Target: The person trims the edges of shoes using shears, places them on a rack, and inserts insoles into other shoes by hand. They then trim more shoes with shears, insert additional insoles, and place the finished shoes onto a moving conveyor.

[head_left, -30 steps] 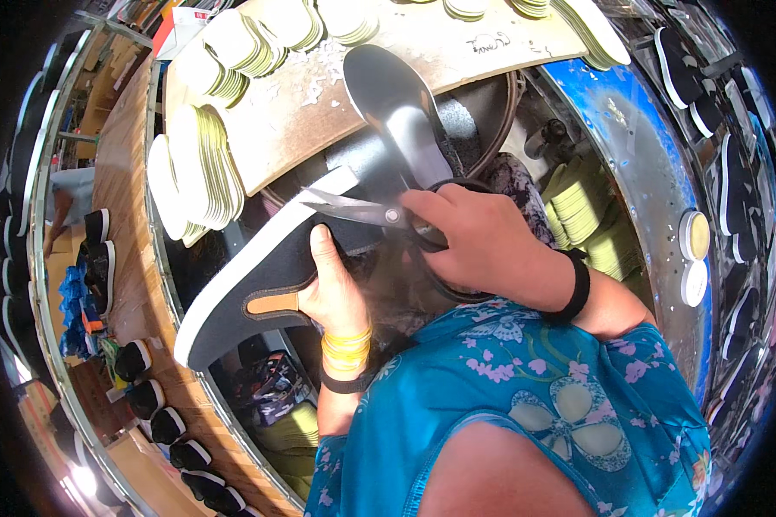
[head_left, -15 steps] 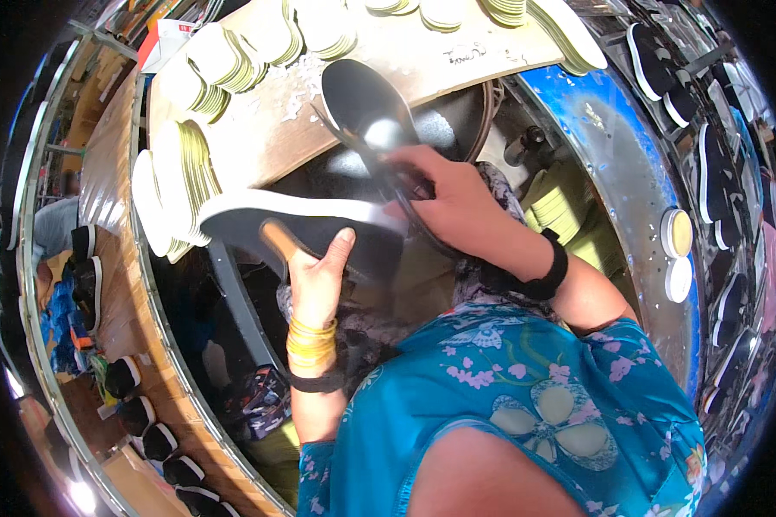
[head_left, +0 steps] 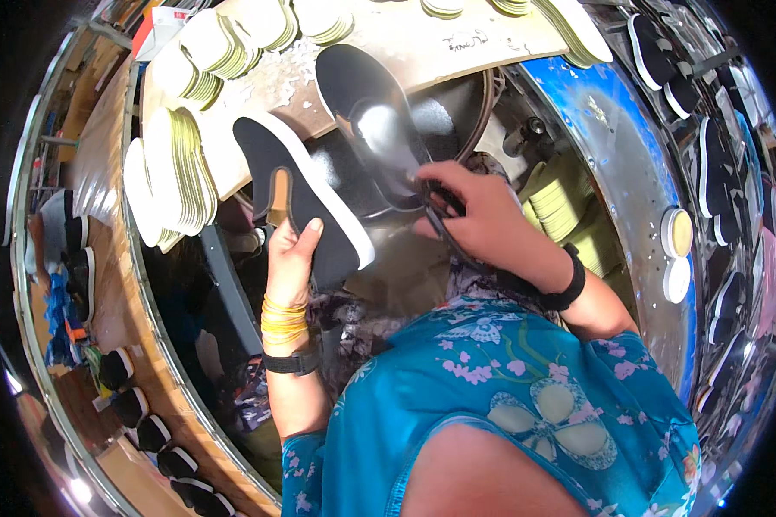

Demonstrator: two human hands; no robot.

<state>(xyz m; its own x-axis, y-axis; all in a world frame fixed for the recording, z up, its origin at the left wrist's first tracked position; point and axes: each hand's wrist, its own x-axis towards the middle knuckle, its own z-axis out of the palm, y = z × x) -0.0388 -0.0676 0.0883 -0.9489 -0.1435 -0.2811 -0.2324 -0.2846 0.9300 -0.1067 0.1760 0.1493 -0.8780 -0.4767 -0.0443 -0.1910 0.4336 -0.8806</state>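
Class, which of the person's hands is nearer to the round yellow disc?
Right. The right hand is left of the yellow disc, not touching it; the left hand, holding a black shoe, is farther left.

A head-worn fisheye looks down — close above left hand (head_left: 290,257) and right hand (head_left: 490,217).

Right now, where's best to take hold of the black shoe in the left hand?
Probably the far end of the black shoe, coming from beyond it, with a grip across the white sole and dark fabric: that end juts outward, uncovered, while the left hand clasps the nearer part.
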